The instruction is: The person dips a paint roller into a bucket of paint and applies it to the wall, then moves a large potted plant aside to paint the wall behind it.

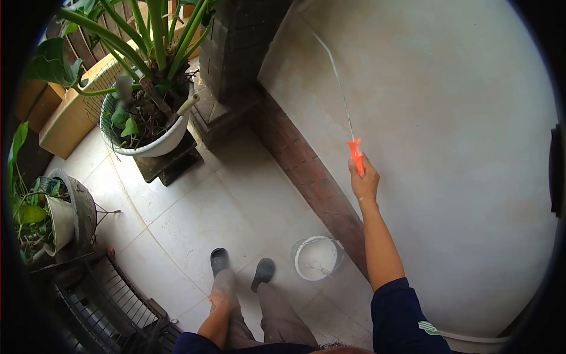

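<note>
My right hand [366, 181] is closed round the orange handle of a paint roller [356, 154], arm stretched out along the pale wall [448, 147]. From the handle a thin metal rod runs up and bends near the top of the view; the roller's head is hard to make out against the wall. My left hand [220, 298] lies on my left leg near the knee, holding nothing. Below my right arm, on the floor, stands a bucket [293, 255] of white paint with a stick-like tool [319, 269] in it.
A strip of reddish brick [306, 174] runs along the wall's foot to a dark pillar [233, 47]. On the left are a big plant in a white pot [167, 143], smaller pots [82, 203] and a black rack [118, 295]. Pale tiles [183, 224] cover the floor.
</note>
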Tool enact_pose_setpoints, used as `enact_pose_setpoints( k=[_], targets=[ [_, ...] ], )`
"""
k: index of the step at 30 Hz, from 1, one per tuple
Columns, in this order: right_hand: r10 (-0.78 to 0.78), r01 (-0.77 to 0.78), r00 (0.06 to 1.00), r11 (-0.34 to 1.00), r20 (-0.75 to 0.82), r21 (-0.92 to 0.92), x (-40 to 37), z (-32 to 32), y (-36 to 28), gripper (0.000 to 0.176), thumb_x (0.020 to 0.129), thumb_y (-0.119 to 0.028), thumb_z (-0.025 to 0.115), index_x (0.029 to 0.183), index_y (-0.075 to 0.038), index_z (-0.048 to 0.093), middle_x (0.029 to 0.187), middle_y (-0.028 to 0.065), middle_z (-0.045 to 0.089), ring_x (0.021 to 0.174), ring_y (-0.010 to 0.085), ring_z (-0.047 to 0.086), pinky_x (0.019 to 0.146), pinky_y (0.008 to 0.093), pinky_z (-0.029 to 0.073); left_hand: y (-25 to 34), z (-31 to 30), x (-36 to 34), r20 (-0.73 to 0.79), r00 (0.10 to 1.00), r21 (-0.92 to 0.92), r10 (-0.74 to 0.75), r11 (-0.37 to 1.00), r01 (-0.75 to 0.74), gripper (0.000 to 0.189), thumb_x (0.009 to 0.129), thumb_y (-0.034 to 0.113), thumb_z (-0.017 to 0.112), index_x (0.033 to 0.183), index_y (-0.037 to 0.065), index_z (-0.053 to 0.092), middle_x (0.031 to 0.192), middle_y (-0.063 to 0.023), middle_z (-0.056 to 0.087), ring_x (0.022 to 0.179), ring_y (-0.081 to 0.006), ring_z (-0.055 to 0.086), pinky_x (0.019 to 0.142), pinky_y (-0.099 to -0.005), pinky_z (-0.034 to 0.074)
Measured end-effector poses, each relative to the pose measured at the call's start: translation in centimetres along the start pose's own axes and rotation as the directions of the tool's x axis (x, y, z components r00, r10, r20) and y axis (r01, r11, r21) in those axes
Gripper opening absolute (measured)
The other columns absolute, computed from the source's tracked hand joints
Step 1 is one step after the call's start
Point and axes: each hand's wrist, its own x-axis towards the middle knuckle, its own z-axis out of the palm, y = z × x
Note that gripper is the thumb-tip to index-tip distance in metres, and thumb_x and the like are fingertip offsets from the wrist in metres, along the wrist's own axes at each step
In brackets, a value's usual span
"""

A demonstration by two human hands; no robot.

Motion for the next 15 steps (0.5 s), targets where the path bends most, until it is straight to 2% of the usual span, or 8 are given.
enact_pose_setpoints(
  k=[2, 5, 8, 11, 13, 15],
  targets=[
    [0.008, -0.008, 1.000, 1.000, 0.003, -0.020, -2.1, 2.6, 2.5, 0.041, 0.089, -0.028, 0.065, 0.126, -0.009, 0.060, 0.099, 0.0198, 0.069, 0.091, 0.0363, 0.068, 0.080, 0.0407, 0.052, -0.2, 0.6, 0.6, 0.017, 1.000, -0.009, -0.010, 1.000, 0.010, 0.076, 0.070, 0.064, 0.072, 0.132, 0.023, 0.054, 0.134, -0.0072, 0.053, 0.122, -0.0250, 0.050, 0.068, -0.0476, 0.047],
    [0.126, -0.107, 0.985, 0.982, 0.119, -0.154, -4.6, 5.0, 4.6, 0.038, 0.088, -0.029, 0.066, 0.121, -0.010, 0.062, 0.101, 0.0218, 0.068, 0.094, 0.0426, 0.065, 0.079, 0.0458, 0.052, -0.4, 2.1, 1.8, -0.029, 0.999, -0.063, -0.032, 0.998, 0.030, 0.075, 0.067, 0.066, 0.073, 0.126, 0.022, 0.059, 0.126, -0.0066, 0.057, 0.121, -0.0237, 0.051, 0.068, -0.0481, 0.048],
    [0.180, -0.151, 0.976, 0.964, 0.123, -0.219, -6.2, 6.6, 6.3, 0.040, 0.088, -0.031, 0.064, 0.124, -0.014, 0.061, 0.099, 0.0182, 0.069, 0.094, 0.0403, 0.065, 0.080, 0.0427, 0.051, -0.6, 1.3, 0.2, -0.087, 0.996, -0.062, -0.024, 0.998, 0.019, 0.076, 0.064, 0.067, 0.075, 0.123, 0.021, 0.062, 0.124, -0.0069, 0.059, 0.122, -0.0232, 0.049, 0.069, -0.0477, 0.049],
    [0.106, -0.086, 0.990, 0.978, 0.094, -0.189, -9.0, 5.2, 9.6, 0.039, 0.089, -0.030, 0.063, 0.125, -0.014, 0.061, 0.099, 0.0174, 0.069, 0.095, 0.0404, 0.065, 0.081, 0.0426, 0.051, -0.9, 0.4, -0.7, -0.061, 0.998, -0.081, -0.007, 0.997, 0.002, 0.078, 0.063, 0.067, 0.075, 0.124, 0.020, 0.062, 0.124, -0.0069, 0.059, 0.122, -0.0236, 0.049, 0.070, -0.0470, 0.049],
    [0.163, -0.129, 0.979, 0.961, 0.123, -0.245, -12.2, 2.8, 11.4, 0.038, 0.089, -0.029, 0.062, 0.125, -0.015, 0.061, 0.100, 0.0174, 0.069, 0.094, 0.0403, 0.065, 0.080, 0.0426, 0.051, -1.2, -0.7, -1.7, -0.017, 1.000, -0.098, 0.008, 0.995, -0.010, 0.078, 0.064, 0.066, 0.075, 0.125, 0.020, 0.061, 0.126, -0.0071, 0.057, 0.123, -0.0236, 0.049, 0.071, -0.0469, 0.049],
    [0.111, -0.091, 0.989, 0.976, 0.093, -0.199, -13.7, 2.0, 12.2, 0.037, 0.090, -0.030, 0.061, 0.123, -0.015, 0.062, 0.100, 0.0174, 0.069, 0.094, 0.0403, 0.065, 0.080, 0.0428, 0.051, -1.3, -1.3, -1.7, 0.006, 1.000, -0.123, 0.002, 0.992, -0.001, 0.077, 0.065, 0.065, 0.074, 0.125, 0.020, 0.060, 0.128, -0.0073, 0.056, 0.124, -0.0235, 0.048, 0.073, -0.0471, 0.049]
  ],
)
